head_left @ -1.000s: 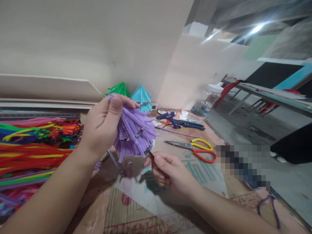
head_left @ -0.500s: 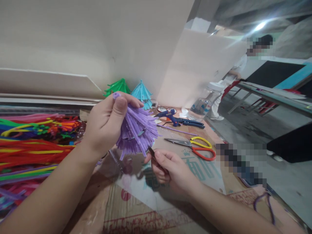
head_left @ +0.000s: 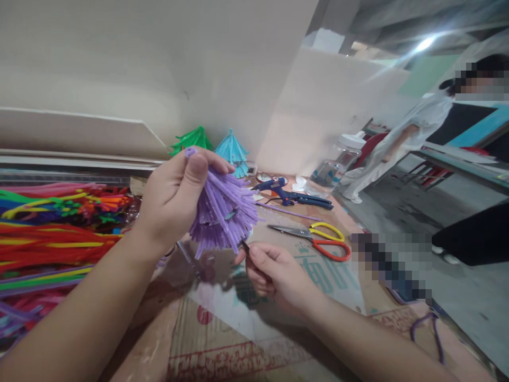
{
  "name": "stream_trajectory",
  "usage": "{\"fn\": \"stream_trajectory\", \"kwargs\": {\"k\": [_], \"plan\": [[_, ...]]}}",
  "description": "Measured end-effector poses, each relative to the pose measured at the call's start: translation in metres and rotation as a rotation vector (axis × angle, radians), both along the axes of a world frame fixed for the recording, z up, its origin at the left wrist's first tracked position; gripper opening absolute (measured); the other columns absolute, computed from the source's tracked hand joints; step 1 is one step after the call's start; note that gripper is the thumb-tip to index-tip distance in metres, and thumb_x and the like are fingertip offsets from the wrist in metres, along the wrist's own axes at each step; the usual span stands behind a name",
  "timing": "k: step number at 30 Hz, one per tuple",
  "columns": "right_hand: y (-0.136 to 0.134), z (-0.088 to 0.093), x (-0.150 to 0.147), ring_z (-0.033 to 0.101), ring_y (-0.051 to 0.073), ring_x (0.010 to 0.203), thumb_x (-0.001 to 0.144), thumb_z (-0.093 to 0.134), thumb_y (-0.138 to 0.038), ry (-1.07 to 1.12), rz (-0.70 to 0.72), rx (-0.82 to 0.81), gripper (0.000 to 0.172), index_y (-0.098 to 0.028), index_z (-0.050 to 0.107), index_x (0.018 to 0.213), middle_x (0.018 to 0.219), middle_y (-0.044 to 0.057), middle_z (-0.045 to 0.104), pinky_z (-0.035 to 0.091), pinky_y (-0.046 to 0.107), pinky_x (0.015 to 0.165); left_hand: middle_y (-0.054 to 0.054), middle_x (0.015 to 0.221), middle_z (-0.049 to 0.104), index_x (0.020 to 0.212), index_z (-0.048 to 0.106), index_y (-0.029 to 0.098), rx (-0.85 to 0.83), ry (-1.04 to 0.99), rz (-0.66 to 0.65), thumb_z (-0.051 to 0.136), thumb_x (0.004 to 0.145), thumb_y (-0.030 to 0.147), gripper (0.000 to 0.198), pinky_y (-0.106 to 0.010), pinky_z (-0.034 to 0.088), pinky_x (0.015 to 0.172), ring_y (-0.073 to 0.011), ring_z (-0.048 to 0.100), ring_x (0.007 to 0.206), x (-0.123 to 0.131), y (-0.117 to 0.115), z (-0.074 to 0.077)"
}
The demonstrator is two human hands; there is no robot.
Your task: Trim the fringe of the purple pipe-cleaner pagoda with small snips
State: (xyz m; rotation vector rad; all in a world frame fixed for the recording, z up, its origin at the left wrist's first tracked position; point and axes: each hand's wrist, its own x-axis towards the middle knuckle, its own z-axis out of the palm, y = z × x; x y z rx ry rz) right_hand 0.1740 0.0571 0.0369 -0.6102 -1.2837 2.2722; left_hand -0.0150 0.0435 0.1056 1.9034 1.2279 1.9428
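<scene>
My left hand (head_left: 175, 199) is closed around the top of a purple pipe-cleaner tuft (head_left: 225, 212), held above the work surface with its strands fanning down and to the right. Just below the tuft, my right hand (head_left: 274, 273) pinches a small dark metal tool (head_left: 245, 246), its tip touching the lower strands. The rest of the tool is hidden in my fingers.
Heaps of coloured pipe cleaners (head_left: 51, 233) lie at the left. Green (head_left: 191, 140) and blue (head_left: 233, 151) finished tufts stand by the wall. Scissors (head_left: 318, 241), a blue glue gun (head_left: 278, 190) and a plastic jar (head_left: 336, 164) lie beyond. A person (head_left: 413, 127) walks at the right.
Both hands have kept nearly still, the right one creeping slightly up towards the tuft. A person has come into view and walked rightwards in the background.
</scene>
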Motion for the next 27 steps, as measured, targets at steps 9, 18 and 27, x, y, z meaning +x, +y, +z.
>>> {"fn": "stream_trajectory", "kwargs": {"k": [9, 18, 27], "plan": [[-0.0017, 0.0016, 0.0023, 0.016, 0.003, 0.038, 0.073, 0.075, -0.059, 0.037, -0.054, 0.044, 0.046, -0.016, 0.062, 0.075, 0.046, -0.011, 0.036, 0.011, 0.021, 0.040, -0.006, 0.091, 0.073, 0.086, 0.070, 0.021, 0.026, -0.042, 0.020, 0.047, 0.094, 0.057, 0.043, -0.039, 0.053, 0.086, -0.0217, 0.069, 0.092, -0.0029, -0.0001, 0.0036], [-0.0015, 0.0027, -0.0006, 0.018, 0.003, 0.037, 0.072, 0.075, -0.059, 0.051, -0.078, 0.045, 0.045, -0.016, 0.061, 0.075, 0.046, -0.011, 0.037, 0.012, 0.021, 0.039, -0.007, 0.091, 0.073, 0.086, 0.069, 0.020, 0.004, -0.059, 0.029, 0.046, 0.095, 0.057, 0.045, -0.038, 0.053, 0.086, -0.0219, 0.069, 0.092, 0.0005, 0.0019, -0.0017], [-0.0018, 0.0011, -0.0003, 0.016, 0.003, 0.038, 0.072, 0.074, -0.061, 0.053, -0.063, 0.043, 0.047, -0.016, 0.063, 0.078, 0.046, -0.011, 0.037, 0.012, 0.021, 0.039, -0.007, 0.092, 0.073, 0.087, 0.069, 0.021, -0.009, -0.072, 0.028, 0.047, 0.095, 0.056, 0.043, -0.039, 0.053, 0.085, -0.0228, 0.069, 0.093, 0.0016, 0.0019, -0.0020]]}}
